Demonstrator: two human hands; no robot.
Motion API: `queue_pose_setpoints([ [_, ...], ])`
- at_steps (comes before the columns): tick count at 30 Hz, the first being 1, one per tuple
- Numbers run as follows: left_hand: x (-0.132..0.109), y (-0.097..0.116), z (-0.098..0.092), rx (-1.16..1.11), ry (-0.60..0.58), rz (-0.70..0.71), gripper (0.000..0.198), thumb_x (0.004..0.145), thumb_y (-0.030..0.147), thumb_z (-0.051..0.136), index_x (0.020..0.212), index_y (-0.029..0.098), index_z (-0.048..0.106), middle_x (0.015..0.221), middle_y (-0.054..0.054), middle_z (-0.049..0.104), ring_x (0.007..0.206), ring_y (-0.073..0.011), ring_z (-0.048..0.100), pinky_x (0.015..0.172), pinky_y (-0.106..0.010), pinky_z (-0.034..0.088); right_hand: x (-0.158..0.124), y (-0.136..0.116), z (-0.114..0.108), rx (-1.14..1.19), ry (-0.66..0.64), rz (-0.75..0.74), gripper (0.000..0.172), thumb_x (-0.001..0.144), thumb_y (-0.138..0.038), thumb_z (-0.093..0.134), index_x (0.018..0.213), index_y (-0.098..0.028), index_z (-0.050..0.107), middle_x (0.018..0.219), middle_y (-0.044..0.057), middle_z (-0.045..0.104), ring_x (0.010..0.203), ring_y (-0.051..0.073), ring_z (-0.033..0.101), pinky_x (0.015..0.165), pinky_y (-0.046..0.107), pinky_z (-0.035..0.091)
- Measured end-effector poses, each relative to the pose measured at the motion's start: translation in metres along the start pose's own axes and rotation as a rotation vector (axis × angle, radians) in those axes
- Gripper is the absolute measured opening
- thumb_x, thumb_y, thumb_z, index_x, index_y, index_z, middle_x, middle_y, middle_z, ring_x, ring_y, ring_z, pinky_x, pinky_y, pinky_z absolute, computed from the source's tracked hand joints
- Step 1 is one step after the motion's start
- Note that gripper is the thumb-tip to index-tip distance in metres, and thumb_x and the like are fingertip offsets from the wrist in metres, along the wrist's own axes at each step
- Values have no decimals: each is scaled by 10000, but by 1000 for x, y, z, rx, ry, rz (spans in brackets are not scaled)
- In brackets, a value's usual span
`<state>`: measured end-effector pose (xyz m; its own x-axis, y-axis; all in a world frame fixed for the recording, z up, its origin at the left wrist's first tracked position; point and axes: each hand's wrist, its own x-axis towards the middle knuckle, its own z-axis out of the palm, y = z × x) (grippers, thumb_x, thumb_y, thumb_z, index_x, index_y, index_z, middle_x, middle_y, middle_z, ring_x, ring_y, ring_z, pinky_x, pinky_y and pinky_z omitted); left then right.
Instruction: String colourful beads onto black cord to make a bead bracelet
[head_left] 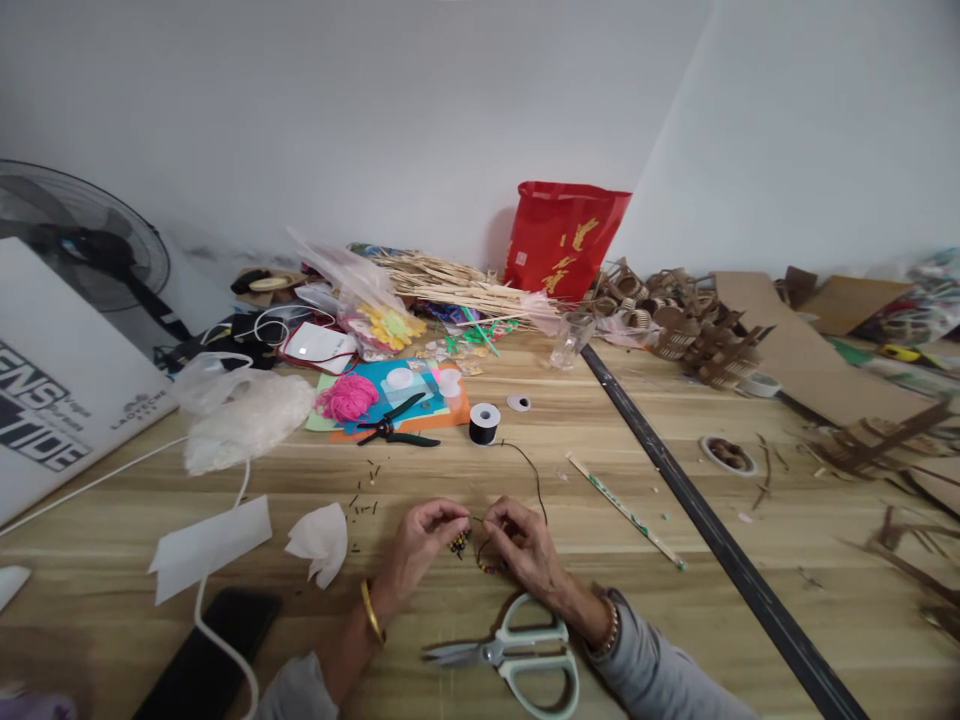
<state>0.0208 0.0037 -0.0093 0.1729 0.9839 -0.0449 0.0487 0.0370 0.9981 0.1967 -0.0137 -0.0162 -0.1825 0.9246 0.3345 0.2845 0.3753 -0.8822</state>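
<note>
My left hand [421, 545] and my right hand [525, 545] rest close together on the wooden table [675, 640], fingers pinched. Between them runs a thin black cord strung with small coloured beads [460, 543]. The left fingers pinch the cord beside the beads; the right fingers pinch its other side, where more beads [489, 567] hang. The cord trails away to a black spool [484, 423] further back. A gold bangle sits on my left wrist and a beaded bracelet on my right.
Pale green scissors [517, 655] lie just before my hands. Pliers [394, 428], pink yarn [347, 397] and coloured sheets sit behind. A phone [202, 655], tissue [321, 540], a white cable, a red bag [562, 240], sticks, cardboard scraps and a fan [82, 245] surround them.
</note>
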Motion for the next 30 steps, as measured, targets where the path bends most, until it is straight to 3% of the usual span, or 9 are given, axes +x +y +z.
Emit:
queue_pose_setpoints([
  [6,-2,3,-2,-143,-37,-113,232,584,300,781,731,139,704,692,-30,719,680,-178,640,670,-283,491,-1,-2,-1,-22,-26,9,193,867,-289,522,724,-170,575,642,4,561,554,115,498,492,206,377],
  [30,-2,6,-2,-145,-83,-128,191,603,274,766,734,145,715,684,-24,732,680,-174,645,666,-267,478,-3,-1,0,5,-68,24,238,888,-355,553,742,-168,576,642,2,577,544,105,516,477,191,384],
])
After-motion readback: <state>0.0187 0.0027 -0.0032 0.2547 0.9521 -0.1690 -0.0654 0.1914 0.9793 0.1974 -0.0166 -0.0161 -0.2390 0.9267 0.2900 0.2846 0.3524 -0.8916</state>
